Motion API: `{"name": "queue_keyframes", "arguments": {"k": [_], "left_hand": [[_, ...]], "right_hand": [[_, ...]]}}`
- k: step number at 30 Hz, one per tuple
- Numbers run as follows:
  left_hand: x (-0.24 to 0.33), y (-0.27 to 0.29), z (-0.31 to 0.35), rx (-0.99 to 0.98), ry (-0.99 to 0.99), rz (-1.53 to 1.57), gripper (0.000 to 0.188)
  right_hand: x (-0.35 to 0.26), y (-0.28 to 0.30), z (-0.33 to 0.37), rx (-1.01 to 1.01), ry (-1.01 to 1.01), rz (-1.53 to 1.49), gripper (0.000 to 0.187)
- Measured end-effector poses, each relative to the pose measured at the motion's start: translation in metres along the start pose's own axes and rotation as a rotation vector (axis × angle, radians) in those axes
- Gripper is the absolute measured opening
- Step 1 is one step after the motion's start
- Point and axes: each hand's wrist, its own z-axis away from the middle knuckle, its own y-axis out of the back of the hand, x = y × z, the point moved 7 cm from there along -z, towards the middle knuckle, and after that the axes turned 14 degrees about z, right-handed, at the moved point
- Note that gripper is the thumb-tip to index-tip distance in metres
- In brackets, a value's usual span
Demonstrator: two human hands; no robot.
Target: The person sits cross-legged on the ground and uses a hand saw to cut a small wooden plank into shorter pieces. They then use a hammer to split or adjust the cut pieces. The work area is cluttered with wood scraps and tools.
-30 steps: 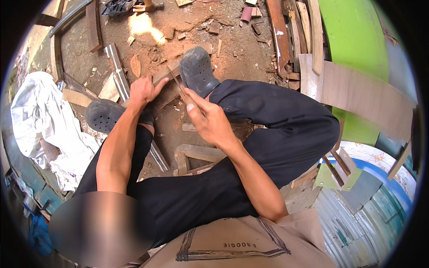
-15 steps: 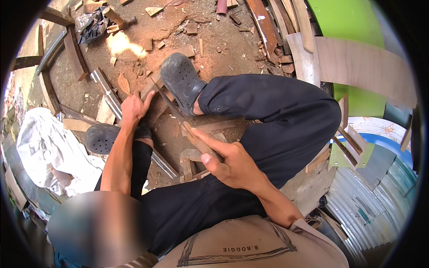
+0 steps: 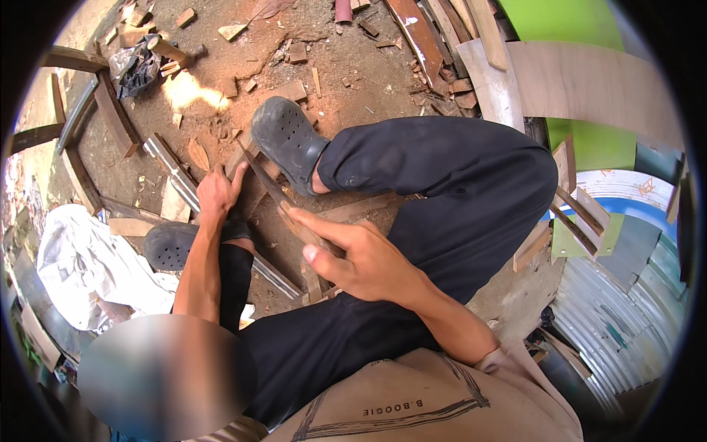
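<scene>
My right hand (image 3: 364, 258) is closed around the wooden handle of what looks like a handsaw (image 3: 269, 180). Its dark, narrow blade points away and to the left, with the tip close to my left thumb. No teeth can be made out. My left hand (image 3: 219, 190) grips a piece of wood (image 3: 234, 160) low over the ground, thumb stretched along it and fingers mostly hidden. Just right of that wood is my right clog (image 3: 283, 140); my left clog (image 3: 171, 245) rests on the ground beside my left forearm.
A hammer (image 3: 169, 50) and a black plastic bag (image 3: 140, 70) lie at the far left. White cloth (image 3: 81, 265) is heaped at the left. A metal-edged strip (image 3: 173, 169) runs past my left hand. Boards (image 3: 420, 40) are stacked far right, with corrugated metal (image 3: 611, 317) nearer.
The right hand has drawn slightly left with the saw, its blade now tilted differently beside the left thumb. The left hand keeps its hold. The whole view has shifted a little.
</scene>
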Motion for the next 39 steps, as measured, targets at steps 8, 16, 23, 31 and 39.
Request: {"name": "queue_keyframes", "arguments": {"k": [8, 16, 23, 31, 39], "left_hand": [[-0.009, 0.002, 0.004, -0.02, 0.036, 0.008, 0.082], [-0.008, 0.0, -0.002, -0.036, 0.03, 0.016, 0.082], [0.001, 0.003, -0.001, -0.041, 0.021, 0.016, 0.083], [-0.004, 0.005, 0.001, -0.026, 0.014, 0.019, 0.082], [0.002, -0.009, 0.017, -0.06, 0.028, -0.028, 0.079]], "right_hand": [[0.011, -0.011, 0.011, -0.03, -0.015, 0.007, 0.054], [0.05, -0.031, -0.055, -0.01, 0.0, 0.09, 0.057], [0.019, 0.004, 0.038, -0.108, -0.121, 0.021, 0.056], [0.03, -0.028, -0.016, 0.002, -0.022, 0.07, 0.057], [0.02, -0.017, -0.015, -0.061, -0.09, 0.011, 0.054]]}}
